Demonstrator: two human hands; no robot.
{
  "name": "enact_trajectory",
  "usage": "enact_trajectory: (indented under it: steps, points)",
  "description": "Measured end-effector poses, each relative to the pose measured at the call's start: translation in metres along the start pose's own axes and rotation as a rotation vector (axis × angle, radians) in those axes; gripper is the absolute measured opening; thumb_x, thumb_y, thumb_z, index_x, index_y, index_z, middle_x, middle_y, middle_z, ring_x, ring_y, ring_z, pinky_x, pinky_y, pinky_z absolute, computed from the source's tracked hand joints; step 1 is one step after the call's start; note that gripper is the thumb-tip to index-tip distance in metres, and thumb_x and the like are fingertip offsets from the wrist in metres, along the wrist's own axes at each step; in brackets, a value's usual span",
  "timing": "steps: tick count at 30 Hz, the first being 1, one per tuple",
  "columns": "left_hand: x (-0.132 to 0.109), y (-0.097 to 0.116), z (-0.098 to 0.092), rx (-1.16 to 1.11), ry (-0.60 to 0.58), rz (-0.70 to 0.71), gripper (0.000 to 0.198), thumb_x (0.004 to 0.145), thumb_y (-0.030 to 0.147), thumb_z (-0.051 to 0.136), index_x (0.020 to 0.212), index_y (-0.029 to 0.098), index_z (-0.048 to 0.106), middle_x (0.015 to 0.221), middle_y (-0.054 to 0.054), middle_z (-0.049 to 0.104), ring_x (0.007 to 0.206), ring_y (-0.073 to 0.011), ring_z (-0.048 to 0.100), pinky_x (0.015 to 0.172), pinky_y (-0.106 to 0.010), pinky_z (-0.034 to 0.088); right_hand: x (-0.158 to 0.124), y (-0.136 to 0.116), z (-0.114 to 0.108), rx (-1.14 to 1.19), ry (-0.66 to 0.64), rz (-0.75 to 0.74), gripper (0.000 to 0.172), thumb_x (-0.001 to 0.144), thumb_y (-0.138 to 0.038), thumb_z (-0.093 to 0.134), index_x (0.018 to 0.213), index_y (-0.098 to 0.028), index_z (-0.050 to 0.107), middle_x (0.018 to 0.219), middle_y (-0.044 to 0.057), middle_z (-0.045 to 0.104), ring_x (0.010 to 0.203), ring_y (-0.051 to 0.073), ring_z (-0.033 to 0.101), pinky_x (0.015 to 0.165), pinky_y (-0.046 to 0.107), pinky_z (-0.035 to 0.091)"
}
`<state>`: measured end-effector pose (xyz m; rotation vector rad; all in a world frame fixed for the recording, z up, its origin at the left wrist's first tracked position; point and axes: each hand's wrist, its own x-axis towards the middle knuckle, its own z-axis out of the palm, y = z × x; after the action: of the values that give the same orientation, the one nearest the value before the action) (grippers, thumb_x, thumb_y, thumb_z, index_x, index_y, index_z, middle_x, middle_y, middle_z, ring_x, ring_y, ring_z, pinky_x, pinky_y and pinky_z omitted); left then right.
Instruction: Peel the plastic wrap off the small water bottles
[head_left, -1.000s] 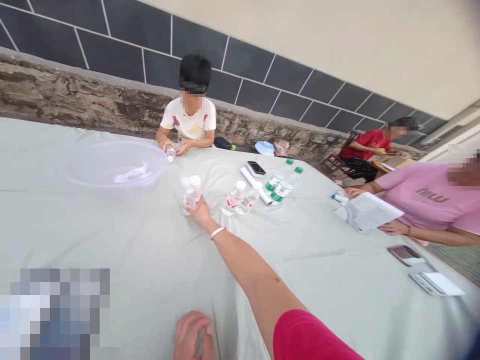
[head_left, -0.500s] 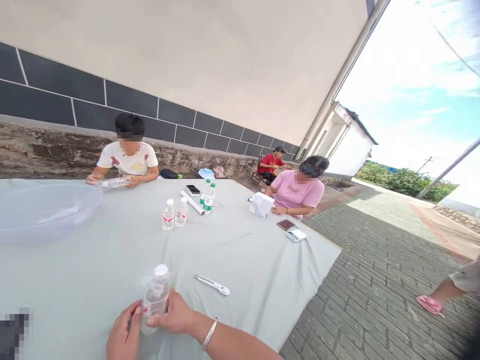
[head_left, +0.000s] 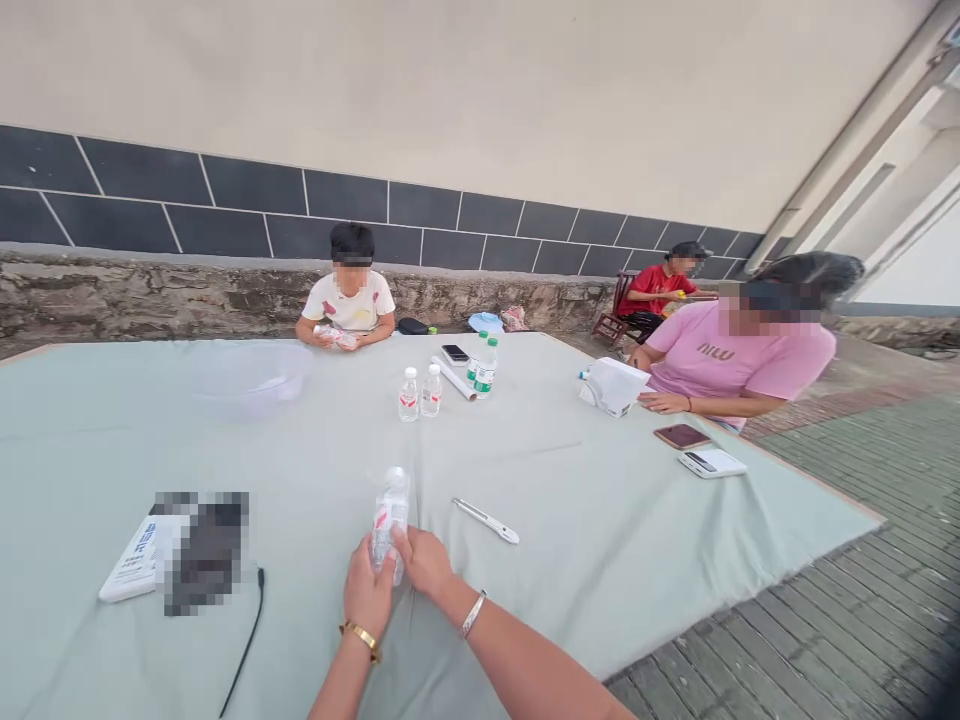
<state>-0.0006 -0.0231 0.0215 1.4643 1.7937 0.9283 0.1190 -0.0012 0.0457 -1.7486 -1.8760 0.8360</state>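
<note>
Bright, soft outdoor daylight falls evenly across the pale tabletop [head_left: 600,570] and the cream wall [head_left: 450,90], with only faint, soft-edged shadows among the cloth's folds. Toward the right edge, a white building [head_left: 911,265] looks washed out. Wide-angle distortion stretches the person in pink [head_left: 739,350], whose hair is smeared. The clear basin [head_left: 251,372] is hazy, the nearest bottle [head_left: 390,515] slightly blurred, and the lower right corner darkens

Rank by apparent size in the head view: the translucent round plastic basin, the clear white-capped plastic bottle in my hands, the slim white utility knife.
1. Translucent round plastic basin
2. Clear white-capped plastic bottle
3. Slim white utility knife
Though nearer, the bottle looks smaller than the basin.
</note>
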Motion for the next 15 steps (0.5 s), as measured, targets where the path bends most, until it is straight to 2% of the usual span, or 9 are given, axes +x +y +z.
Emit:
enact_trajectory:
  steps: [2,4,7,9,10,12,15]
  points:
    - [-0.004,0.003,-0.002,0.09,0.017,-0.041,0.055,0.085,0.043,0.036,0.127,0.009,0.045,0.119,-0.017,0.059,0.11,-0.026,0.057,0.086,-0.034,0.047,-0.004,-0.005,-0.007,-0.167,-0.028,0.037,0.068,0.091,-0.062,0.014,0.073,-0.017,0.062,0.071,0.008,0.064,0.069,0.02,0.06,0.062,0.029,0.04]
    - [-0.009,0.008,-0.004,0.19,0.041,-0.063,0.054,0.087,0.041,0.034,0.13,0.009,0.043,0.117,-0.018,0.058,0.106,-0.0274,0.058,0.086,-0.037,0.046,-0.006,-0.002,-0.025,-0.229,-0.005,0.047,0.056,0.094,-0.054,0.022,0.08,-0.019,0.063,0.072,0.006,0.064,0.069,0.018,0.059,0.061,0.027,0.038]
    - [-0.016,0.017,-0.004,0.298,0.059,-0.075,0.052,0.089,0.039,0.033,0.133,0.013,0.041,0.116,-0.017,0.057,0.098,-0.0262,0.06,0.085,-0.038,0.045,-0.007,0.022,-0.068,-0.327,0.177,0.092,0.028,0.092,-0.034,0.041,0.107,-0.02,0.059,0.093,0.006,0.065,0.088,0.018,0.059,0.072,0.025,0.038]
    - [-0.019,0.023,-0.005,0.32,0.043,-0.086,0.053,0.088,0.038,0.035,0.136,0.016,0.039,0.113,-0.015,0.057,0.096,-0.0251,0.06,0.084,-0.037,0.045,-0.009,0.048,-0.095,-0.476,0.26,0.174,0.035,0.086,-0.029,0.051,0.12,-0.02,0.052,0.109,0.01,0.06,0.103,0.022,0.053,0.08,0.028,0.038]
    - [-0.019,0.025,-0.005,0.315,0.035,-0.089,0.054,0.088,0.039,0.037,0.137,0.016,0.038,0.112,-0.014,0.057,0.097,-0.0251,0.059,0.084,-0.036,0.045,-0.01,0.061,-0.105,-0.528,0.245,0.231,0.039,0.083,-0.031,0.055,0.12,-0.02,0.052,0.111,0.011,0.059,0.105,0.024,0.052,0.081,0.03,0.038]
    - [-0.02,0.026,-0.006,0.282,0.029,-0.081,0.056,0.087,0.04,0.038,0.138,0.015,0.037,0.11,-0.014,0.057,0.101,-0.0258,0.057,0.085,-0.035,0.044,-0.016,0.084,-0.118,-0.581,0.179,0.266,0.031,0.084,-0.033,0.055,0.111,-0.018,0.057,0.107,0.012,0.059,0.105,0.025,0.052,0.081,0.031,0.038]
    - [-0.018,0.024,-0.01,0.221,0.014,-0.053,0.056,0.089,0.039,0.034,0.139,0.015,0.036,0.111,-0.014,0.057,0.105,-0.0268,0.055,0.087,-0.036,0.043,-0.023,0.094,-0.12,-0.534,0.127,0.225,0.018,0.089,-0.028,0.047,0.096,-0.017,0.059,0.099,0.011,0.06,0.098,0.022,0.054,0.08,0.03,0.039]
